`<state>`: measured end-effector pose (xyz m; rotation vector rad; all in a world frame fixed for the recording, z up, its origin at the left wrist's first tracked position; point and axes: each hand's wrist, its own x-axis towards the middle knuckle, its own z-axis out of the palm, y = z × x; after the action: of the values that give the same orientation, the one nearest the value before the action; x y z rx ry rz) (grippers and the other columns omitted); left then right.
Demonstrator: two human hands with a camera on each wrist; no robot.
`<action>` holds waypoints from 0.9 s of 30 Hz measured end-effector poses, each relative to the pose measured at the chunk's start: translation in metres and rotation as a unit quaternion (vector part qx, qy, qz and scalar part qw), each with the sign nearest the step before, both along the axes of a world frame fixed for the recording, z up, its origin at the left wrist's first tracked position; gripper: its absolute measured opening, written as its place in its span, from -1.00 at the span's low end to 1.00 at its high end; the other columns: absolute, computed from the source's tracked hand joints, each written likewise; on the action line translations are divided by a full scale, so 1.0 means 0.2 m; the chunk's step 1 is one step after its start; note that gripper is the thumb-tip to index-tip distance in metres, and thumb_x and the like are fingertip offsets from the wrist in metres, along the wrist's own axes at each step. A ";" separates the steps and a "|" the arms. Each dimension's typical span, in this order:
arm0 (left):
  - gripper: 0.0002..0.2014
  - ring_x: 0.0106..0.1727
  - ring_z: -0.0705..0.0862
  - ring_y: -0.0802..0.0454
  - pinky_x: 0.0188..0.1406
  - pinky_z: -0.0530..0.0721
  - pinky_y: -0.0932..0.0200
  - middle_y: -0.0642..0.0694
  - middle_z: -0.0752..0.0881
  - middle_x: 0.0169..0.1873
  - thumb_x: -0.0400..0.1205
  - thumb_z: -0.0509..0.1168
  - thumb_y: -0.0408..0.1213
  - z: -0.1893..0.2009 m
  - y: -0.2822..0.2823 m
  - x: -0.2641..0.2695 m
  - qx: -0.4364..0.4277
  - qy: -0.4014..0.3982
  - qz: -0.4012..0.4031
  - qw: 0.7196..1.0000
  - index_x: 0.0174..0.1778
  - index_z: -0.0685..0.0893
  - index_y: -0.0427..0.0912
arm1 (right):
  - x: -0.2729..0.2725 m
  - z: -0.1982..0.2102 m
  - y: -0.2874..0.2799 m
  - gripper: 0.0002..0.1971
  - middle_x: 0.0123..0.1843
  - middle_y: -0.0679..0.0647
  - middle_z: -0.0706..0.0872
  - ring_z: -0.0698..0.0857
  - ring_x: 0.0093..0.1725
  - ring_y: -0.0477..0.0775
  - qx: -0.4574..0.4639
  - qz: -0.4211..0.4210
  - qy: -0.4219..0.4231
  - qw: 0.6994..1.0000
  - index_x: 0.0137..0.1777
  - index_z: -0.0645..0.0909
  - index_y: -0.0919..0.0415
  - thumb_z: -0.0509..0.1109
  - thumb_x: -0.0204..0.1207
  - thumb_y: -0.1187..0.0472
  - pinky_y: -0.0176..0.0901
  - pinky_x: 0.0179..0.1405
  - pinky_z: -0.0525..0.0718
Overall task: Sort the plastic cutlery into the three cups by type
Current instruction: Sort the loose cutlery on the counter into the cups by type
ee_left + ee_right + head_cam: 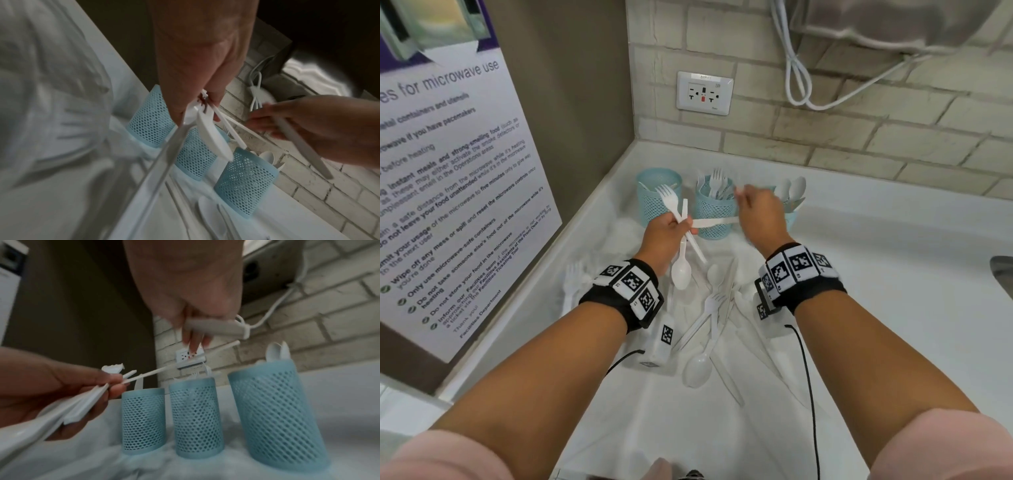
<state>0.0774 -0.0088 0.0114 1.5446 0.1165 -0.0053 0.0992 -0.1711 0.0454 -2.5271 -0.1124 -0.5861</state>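
While the left hand (664, 233) grips a bundle of white cutlery above the worktop (876, 308), fingers curled round a fork (667, 200), a spoon (681, 267) and a knife (717, 222), we note the right hand (760, 212) raised in front of the cups, fingers pinching a single knife-like piece (213, 326); blur hides its type. Three blue mesh cups stand in a row: left cup (658, 195), middle cup (714, 209) with forks, right cup (275, 408) with spoons. Loose cutlery (709, 322) lies on the worktop between the wrists.
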 end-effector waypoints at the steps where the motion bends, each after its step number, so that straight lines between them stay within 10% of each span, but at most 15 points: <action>1: -0.92 -0.33 0.66 0.30 -0.40 0.57 0.58 -0.07 0.71 -0.26 0.68 0.23 -0.36 0.01 0.01 0.00 0.000 -0.007 0.000 1.000 0.01 0.60 -0.27 | 0.00 0.01 0.02 -0.60 -0.15 0.35 0.71 0.65 -0.16 0.26 -0.034 0.034 0.078 0.996 -0.07 0.63 0.45 0.09 0.71 0.14 0.11 0.00 0.63; 4: -0.92 -0.23 0.64 0.15 -0.32 0.58 0.52 -0.11 0.71 -0.24 0.67 0.24 -0.34 0.03 0.03 0.00 -0.006 -0.016 0.012 1.000 0.02 0.61 -0.23 | 0.01 0.02 0.08 -0.62 -0.13 0.30 0.73 0.69 -0.17 0.22 0.006 0.140 0.232 0.963 -0.03 0.62 0.43 0.12 0.71 0.12 -0.02 -0.01 0.60; 10: -0.90 -0.27 0.65 0.26 -0.38 0.54 0.62 -0.08 0.72 -0.23 0.69 0.21 -0.35 0.07 0.13 0.00 -0.044 -0.024 0.079 0.996 0.06 0.59 -0.24 | 0.15 0.07 0.13 -0.68 -0.33 0.12 0.57 0.48 -0.39 -0.03 0.091 0.173 0.264 0.945 0.10 0.65 0.47 0.20 0.68 0.19 -0.28 -0.33 0.44; 14: -0.89 -0.39 0.67 0.40 -0.18 0.59 0.44 -0.05 0.75 -0.24 0.69 0.22 -0.30 0.10 0.19 0.03 -0.059 -0.033 0.088 0.994 0.06 0.60 -0.23 | 0.23 0.19 0.20 -0.78 -0.29 0.08 0.63 0.58 -0.31 -0.03 0.383 0.173 0.184 0.889 -0.17 0.57 0.23 0.17 0.69 0.31 -0.26 -0.23 0.57; 19: -0.86 -0.37 0.65 0.45 -0.15 0.53 0.37 -0.03 0.76 -0.19 0.71 0.20 -0.27 0.12 0.23 0.05 -0.066 -0.034 0.089 0.993 0.08 0.60 -0.22 | 0.36 0.29 0.34 -0.87 -0.20 0.04 0.74 0.62 -0.24 -0.05 0.518 0.145 0.063 0.841 -0.19 0.55 0.14 0.32 0.60 0.31 -0.21 -0.17 0.59; 27: -0.89 -0.24 0.66 0.35 -0.10 0.52 0.31 -0.01 0.76 -0.21 0.71 0.20 -0.28 0.13 0.27 0.08 -0.089 -0.039 0.093 0.991 -0.08 0.61 -0.11 | 0.46 0.14 0.49 -0.84 -0.26 0.32 0.70 0.60 -0.25 0.06 0.421 0.069 0.038 0.904 -0.27 0.52 0.08 0.42 0.49 0.25 0.14 0.00 0.69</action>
<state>0.0943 0.0450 0.0383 1.3498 0.1935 0.1881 0.1913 -0.0725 0.0738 -1.6759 -0.0005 -0.3618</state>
